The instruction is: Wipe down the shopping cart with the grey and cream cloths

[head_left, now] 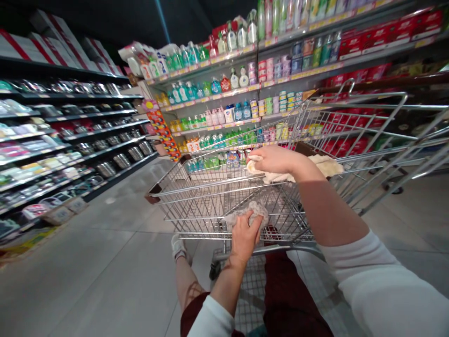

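Observation:
A metal shopping cart (pixel 196 201) stands side-on right in front of me. My left hand (pixel 245 231) presses a greyish cloth (pixel 257 210) against the near wire side of the basket, with its fingers curled over it. Higher up, my right hand (pixel 275 159) is closed on a cream cloth (pixel 326 164) at the cart's top rail. That cloth trails out under my wrist to the right and over the rail. The right fingertips are partly hidden by the cloth and the hand itself.
Shelves of bottles and jars (pixel 213 86) rise behind the cart. Shelves of metal pots (pixel 105 168) run along the left. More cart frames (pixel 393 135) extend to the right. A cart wheel (pixel 214 270) rests on the tiled floor (pixel 115 271) near my foot (pixel 180 245).

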Demonstrator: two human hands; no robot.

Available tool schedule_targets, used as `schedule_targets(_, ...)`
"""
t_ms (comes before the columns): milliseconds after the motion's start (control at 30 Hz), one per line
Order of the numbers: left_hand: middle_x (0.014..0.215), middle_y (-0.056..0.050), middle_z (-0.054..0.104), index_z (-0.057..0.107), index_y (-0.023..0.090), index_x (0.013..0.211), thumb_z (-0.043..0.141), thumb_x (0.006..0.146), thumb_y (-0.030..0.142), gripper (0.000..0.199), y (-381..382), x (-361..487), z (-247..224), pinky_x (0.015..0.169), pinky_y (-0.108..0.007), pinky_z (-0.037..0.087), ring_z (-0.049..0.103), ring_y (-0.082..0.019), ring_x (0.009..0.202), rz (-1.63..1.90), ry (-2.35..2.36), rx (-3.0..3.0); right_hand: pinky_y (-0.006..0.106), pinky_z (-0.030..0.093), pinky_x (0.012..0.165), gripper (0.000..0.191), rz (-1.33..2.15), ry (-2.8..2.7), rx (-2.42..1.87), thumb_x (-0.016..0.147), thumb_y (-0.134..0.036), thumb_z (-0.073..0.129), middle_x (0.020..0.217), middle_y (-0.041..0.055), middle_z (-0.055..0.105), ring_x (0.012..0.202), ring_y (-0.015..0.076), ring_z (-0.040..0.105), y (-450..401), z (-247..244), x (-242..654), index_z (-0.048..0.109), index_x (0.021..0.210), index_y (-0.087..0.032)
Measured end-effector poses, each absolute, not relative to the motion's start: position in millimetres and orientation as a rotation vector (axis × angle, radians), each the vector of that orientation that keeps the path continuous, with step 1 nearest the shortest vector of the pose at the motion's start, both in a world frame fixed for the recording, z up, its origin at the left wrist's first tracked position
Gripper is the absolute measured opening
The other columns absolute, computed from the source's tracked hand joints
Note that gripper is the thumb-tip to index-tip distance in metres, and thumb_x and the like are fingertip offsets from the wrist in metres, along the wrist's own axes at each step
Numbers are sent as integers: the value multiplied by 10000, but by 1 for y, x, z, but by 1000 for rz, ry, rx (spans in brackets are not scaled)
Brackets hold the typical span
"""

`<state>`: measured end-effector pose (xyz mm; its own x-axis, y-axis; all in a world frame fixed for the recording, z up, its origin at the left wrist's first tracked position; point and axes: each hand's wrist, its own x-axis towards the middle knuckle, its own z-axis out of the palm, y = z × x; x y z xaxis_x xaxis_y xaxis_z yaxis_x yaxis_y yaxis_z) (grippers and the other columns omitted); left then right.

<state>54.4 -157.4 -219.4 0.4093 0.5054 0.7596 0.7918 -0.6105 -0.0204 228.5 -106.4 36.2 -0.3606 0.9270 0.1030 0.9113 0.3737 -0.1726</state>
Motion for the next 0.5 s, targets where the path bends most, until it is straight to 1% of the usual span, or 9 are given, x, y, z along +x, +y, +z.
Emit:
schedule_targets(67, 1176, -84, 643, 656, 273, 1190, 694, 784, 220, 411, -159, 49, -203, 766, -308, 488, 569, -214, 957, -1043, -1137, -2283, 262, 352, 742, 328, 137, -2441, -1668, 801, -253, 467, 1086, 49, 646, 890, 146, 542, -108, 37, 228, 656, 1065, -212)
schedule_targets(167, 1182, -82, 652, 651, 256, 1193, 651, 840, 282, 354, -159, 40, -159, 825, -327, 463, 580, -209, 970, -1272, -1125, -2072, 260, 368, 775, 357, 151, -2449, -1647, 800, -247, 465, 1136, 41, 639, 924, 143, 547, -109, 37, 227, 663, 1095, -214)
schedule_targets(233, 1208, -89, 645, 655, 248, 1182, 632, 854, 295, 332, -156, 35, -128, 896, -361, 434, 580, -219, 1020, -1445, -1146, -1859, 262, 375, 785, 369, 147, -2443, -1646, 807, -258, 461, 1156, 42, 635, 942, 148, 551, -109, 37, 226, 664, 1113, -216)
schedule_targets(300, 1259, -97, 625, 651, 243, 1197, 624, 856, 321, 351, -150, 33, -104, 965, -407, 396, 563, -245, 1105, -1517, -1203, -1755, 266, 379, 788, 373, 131, -2436, -1647, 808, -264, 459, 1158, 42, 636, 951, 154, 554, -108, 36, 227, 664, 1117, -219)
schedule_targets(400, 1321, -116, 585, 635, 232, 1242, 621, 858, 384, 413, -137, 38, -90, 999, -436, 378, 511, -280, 1216, -1503, -1263, -1835, 270, 380, 780, 360, 102, -2453, -1627, 790, -256, 465, 1134, 45, 642, 941, 157, 555, -106, 34, 227, 666, 1085, -211)
schedule_targets(500, 1303, -125, 574, 646, 219, 1220, 635, 846, 373, 404, -124, 43, -98, 1000, -433, 392, 498, -286, 1222, -1509, -1225, -1886, 271, 381, 777, 345, 93, -2465, -1610, 793, -261, 464, 1117, 51, 646, 930, 157, 556, -105, 34, 228, 669, 1064, -202)
